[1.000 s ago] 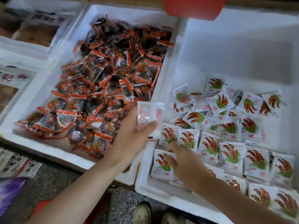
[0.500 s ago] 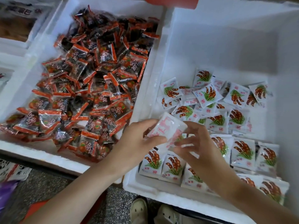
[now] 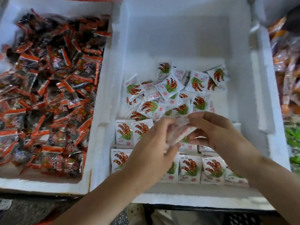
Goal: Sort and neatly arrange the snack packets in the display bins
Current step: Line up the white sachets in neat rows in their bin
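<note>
Right bin (image 3: 243,78): white expanded foam, matt, fine-grained; edges chipped, rough.
Left bin (image 3: 48,186): same white foam, matt, rim dented.
White packets (image 3: 169,86): plastic film, glossy, smooth, printed faces catch light, crimped seal edges.
Red-and-black packets (image 3: 56,59): clear plastic film with red printed ends, very shiny, crinkled, many highlights.
Held packet (image 3: 180,132), pinched between left hand (image 3: 151,153) and right hand (image 3: 215,132): thin film, semi-clear look; blurred, finish hard to read.
Floor (image 3: 32,208): speckled grey stone look, dull.
</note>
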Demonstrator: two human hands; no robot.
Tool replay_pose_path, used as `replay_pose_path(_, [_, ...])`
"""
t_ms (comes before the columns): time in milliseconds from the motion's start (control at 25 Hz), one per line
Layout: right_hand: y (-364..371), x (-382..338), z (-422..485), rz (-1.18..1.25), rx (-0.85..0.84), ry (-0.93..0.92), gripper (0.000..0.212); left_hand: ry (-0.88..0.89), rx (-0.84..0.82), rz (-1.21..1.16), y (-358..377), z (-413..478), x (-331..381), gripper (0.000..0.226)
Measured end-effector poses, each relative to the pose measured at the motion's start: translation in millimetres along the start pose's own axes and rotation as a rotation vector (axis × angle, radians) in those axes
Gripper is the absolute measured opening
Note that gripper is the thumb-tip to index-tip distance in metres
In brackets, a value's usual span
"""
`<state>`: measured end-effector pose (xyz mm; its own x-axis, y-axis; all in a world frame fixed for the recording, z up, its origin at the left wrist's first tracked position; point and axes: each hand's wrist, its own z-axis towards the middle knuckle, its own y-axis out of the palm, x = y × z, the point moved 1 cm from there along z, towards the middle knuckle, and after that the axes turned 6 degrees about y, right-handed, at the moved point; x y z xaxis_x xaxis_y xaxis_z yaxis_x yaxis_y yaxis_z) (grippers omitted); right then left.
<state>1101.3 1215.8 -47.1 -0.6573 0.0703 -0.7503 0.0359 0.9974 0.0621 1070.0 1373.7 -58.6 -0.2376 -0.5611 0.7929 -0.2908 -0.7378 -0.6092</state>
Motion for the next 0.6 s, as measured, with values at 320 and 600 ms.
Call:
replay_pose_path(320, [-44.6,6.5,-15.7,-0.384,0.025,-0.13,0.061,-0.339,0.041,-0.575,14.0,26.3,16.7,0.004])
replay_pose_path(600, [-71.0,-0.1,-22.9,-0.762,0.166,-0.464,0.057,0.106,-0.092,0.106,33.9,47.0,37.6,0.013])
